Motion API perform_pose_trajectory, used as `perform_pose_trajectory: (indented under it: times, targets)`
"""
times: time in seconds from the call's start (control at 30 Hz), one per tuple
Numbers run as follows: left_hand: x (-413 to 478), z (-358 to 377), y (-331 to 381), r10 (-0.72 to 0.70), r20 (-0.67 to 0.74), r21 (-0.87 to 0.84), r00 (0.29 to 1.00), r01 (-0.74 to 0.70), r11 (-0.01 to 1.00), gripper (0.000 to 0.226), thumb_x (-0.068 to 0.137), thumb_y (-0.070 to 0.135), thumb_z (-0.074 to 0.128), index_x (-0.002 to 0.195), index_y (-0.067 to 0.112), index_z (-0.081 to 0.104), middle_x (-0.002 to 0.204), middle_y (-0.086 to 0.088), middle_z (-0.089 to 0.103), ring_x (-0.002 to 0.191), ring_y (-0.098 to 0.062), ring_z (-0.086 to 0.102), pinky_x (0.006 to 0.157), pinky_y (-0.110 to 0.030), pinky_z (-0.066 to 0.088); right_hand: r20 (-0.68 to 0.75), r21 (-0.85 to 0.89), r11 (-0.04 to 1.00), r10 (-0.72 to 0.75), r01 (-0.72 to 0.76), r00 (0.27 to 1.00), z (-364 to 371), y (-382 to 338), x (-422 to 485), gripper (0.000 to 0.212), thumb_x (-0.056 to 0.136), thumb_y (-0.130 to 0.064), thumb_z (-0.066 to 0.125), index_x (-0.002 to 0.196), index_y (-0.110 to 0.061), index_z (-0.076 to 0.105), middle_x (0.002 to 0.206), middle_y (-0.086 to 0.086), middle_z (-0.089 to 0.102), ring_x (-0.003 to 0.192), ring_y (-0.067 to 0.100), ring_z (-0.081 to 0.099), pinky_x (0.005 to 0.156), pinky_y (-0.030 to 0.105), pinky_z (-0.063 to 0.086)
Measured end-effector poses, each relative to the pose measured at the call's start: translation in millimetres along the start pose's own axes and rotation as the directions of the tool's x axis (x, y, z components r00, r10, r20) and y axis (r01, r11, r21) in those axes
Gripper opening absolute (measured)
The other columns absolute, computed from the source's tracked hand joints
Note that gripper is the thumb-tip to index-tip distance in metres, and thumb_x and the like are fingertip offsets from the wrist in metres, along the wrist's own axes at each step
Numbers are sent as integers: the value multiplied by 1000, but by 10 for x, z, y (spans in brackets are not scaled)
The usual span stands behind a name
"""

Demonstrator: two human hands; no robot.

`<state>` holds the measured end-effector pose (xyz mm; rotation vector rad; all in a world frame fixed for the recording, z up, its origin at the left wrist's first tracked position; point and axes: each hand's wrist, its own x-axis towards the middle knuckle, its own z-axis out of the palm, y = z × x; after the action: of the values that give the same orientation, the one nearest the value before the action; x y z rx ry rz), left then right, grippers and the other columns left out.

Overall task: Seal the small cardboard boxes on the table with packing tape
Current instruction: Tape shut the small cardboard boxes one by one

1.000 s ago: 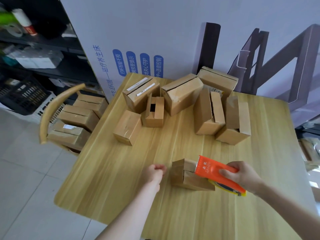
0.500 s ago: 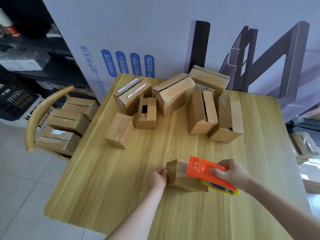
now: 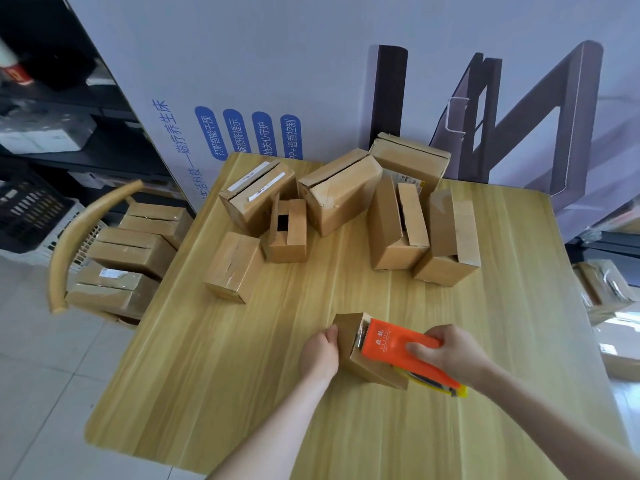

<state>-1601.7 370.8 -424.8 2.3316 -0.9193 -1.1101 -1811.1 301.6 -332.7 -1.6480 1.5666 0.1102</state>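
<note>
Head view, nearest first: the left hand point(image 3: 320, 355) is holding the left end of the small cardboard box point(image 3: 348, 341), which is sitting on the near middle of the wooden table point(image 3: 242, 375). The thumb is lying against the box's upper left edge. The other fingers are curling close together against the end face, and their tips are hidden.

The right hand point(image 3: 446, 351) is gripping the orange tape dispenser point(image 3: 391, 344). Its fingers are pressed together and wrapping over the handle. The dispenser's toothed front end is resting on the top of the box, and its rear end is hanging past the box's right side.

Farther back, a closed box point(image 3: 233, 266) is standing apart from the rest. Behind it, a cluster of larger boxes point(image 3: 341, 195) is crowding the table's far edge, several with flaps ajar.

At far left, a chair point(image 3: 79, 230) is carrying stacked boxes point(image 3: 131, 251). A white printed panel point(image 3: 277, 64) is standing behind the table.
</note>
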Motion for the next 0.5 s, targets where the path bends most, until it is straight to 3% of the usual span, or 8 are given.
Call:
perform_pose_trajectory:
  times: [0.1, 0.2, 0.27, 0.33, 0.5]
  targets:
    - [59, -98, -46, -7, -76, 55, 997, 11, 998, 41, 101, 39, 36, 115, 11, 63, 115, -7, 67, 106, -26, 62, 88, -33, 49, -14, -113, 994, -13, 11, 1000, 18, -138, 56, 40, 76, -59, 65, 80, -19, 70, 75, -6, 70, 68, 11, 67, 67, 34, 60]
    - [3, -195, 81, 135, -192, -100, 972, -156, 983, 37, 100, 31, 42, 130, 16, 58, 130, 1, 60, 121, -15, 54, 99, -26, 43, -10, -149, 989, -15, 14, 1000, 42, -267, 81, 45, 75, -62, 64, 82, -18, 70, 76, -6, 70, 69, 11, 67, 69, 34, 60]
    - [-11, -183, 198, 222, -107, -160, 969, -238, 958, 39, 100, 34, 43, 130, 15, 59, 132, 2, 59, 123, -13, 52, 103, -25, 40, 2, -146, 989, -24, 24, 1000, 46, -300, 88, 46, 75, -62, 64, 82, -17, 70, 77, -4, 70, 70, 12, 67, 69, 36, 60]
    - [2, -135, 220, 236, 6, -181, 972, -231, 956, 43, 99, 38, 44, 133, 14, 56, 135, 1, 56, 126, -14, 50, 106, -28, 38, 4, -118, 992, -33, 33, 999, 42, -283, 79, 45, 75, -59, 65, 82, -14, 71, 78, -1, 71, 71, 14, 68, 70, 38, 60]
    - [144, -109, 119, 194, 45, -220, 980, -180, 959, 41, 101, 37, 39, 131, 15, 55, 134, 1, 57, 124, -15, 51, 103, -27, 39, -6, 82, 996, -29, 29, 1000, 76, -250, 42, 41, 78, -51, 69, 76, -9, 71, 75, 4, 73, 70, 20, 70, 67, 40, 57]
